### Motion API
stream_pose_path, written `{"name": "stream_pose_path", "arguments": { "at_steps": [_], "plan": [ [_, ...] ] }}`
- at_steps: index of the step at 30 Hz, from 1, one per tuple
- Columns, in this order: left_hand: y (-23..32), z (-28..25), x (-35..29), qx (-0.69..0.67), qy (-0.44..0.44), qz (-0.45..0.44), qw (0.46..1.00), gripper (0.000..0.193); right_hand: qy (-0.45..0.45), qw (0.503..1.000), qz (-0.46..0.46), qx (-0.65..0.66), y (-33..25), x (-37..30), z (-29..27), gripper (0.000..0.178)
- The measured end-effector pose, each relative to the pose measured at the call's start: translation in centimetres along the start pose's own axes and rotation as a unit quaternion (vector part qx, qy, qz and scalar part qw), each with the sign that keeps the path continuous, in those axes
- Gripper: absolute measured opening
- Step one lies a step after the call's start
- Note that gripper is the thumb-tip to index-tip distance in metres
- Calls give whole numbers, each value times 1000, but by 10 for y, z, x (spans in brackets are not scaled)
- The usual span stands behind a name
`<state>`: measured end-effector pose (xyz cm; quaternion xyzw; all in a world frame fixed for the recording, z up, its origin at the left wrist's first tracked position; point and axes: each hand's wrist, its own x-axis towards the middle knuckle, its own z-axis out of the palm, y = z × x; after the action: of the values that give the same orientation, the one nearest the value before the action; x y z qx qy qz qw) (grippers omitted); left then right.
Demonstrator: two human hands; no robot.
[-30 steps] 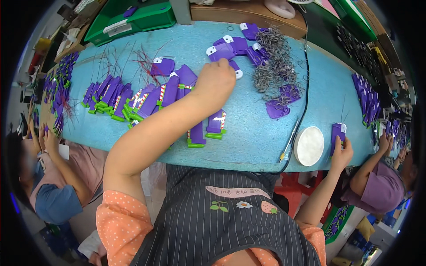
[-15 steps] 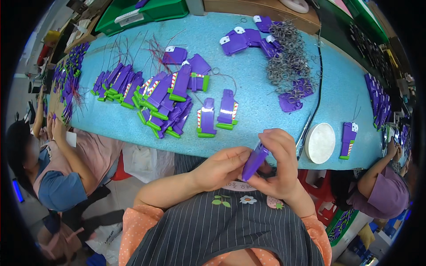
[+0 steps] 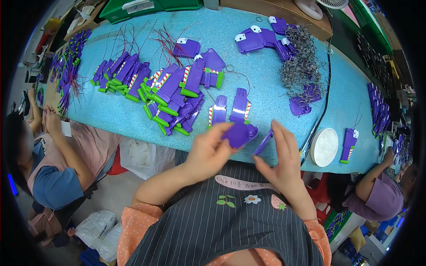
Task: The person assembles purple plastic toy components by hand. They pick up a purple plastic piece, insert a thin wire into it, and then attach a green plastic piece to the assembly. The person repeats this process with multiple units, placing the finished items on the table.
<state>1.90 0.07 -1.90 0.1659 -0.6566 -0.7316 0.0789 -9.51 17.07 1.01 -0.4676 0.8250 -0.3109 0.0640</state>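
Observation:
My left hand (image 3: pixel 207 148) pinches a flat purple plastic piece (image 3: pixel 240 134) between thumb and fingers, just over the table's near edge. A second thin purple plastic piece (image 3: pixel 264 142) is held edge-on by my right hand (image 3: pixel 284 157), between its thumb and fingertips. A small gap separates the two pieces. Just beyond my hands lie two purple wing-shaped toy parts (image 3: pixel 240 104) with red-and-white striped edges; the held piece and my fingers partly cover them. Farther left is a heap of similar green-tipped purple parts (image 3: pixel 171 91).
Tangled grey wires (image 3: pixel 301 60) lie at the far right, beside purple parts with white corners (image 3: pixel 255 39). A round white dish (image 3: pixel 324 147) and a black cable (image 3: pixel 327 84) are to my right. A green bin (image 3: pixel 153 6) stands at the back. Co-workers sit on both sides.
The purple plastic, held as one body between both hands, is now two pieces, one in each hand. My left hand has tilted its piece flat and moved slightly forward. The view has shifted a little.

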Motion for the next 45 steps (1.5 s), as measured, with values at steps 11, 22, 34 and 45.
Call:
{"name": "stream_pose_path", "arguments": {
  "at_steps": [11, 22, 34, 45],
  "plan": [
    [-4, -19, -4, -186, 69, -119, 973, 34, 36, 996, -84, -15, 9, 32, 39, 35],
    [2, 17, 7, -266, -23, -151, 952, 30, -53, 977, -181, 98, -18, 0, -21, 21],
    [10, 13, -6, -177, -171, -233, 941, 28, 44, 827, 198, 525, 5, 39, -15, 34],
    [-9, 24, -7, -372, -184, -349, 840, 33, 224, 784, 140, 562, -11, 18, -7, 32]
  ]
}}
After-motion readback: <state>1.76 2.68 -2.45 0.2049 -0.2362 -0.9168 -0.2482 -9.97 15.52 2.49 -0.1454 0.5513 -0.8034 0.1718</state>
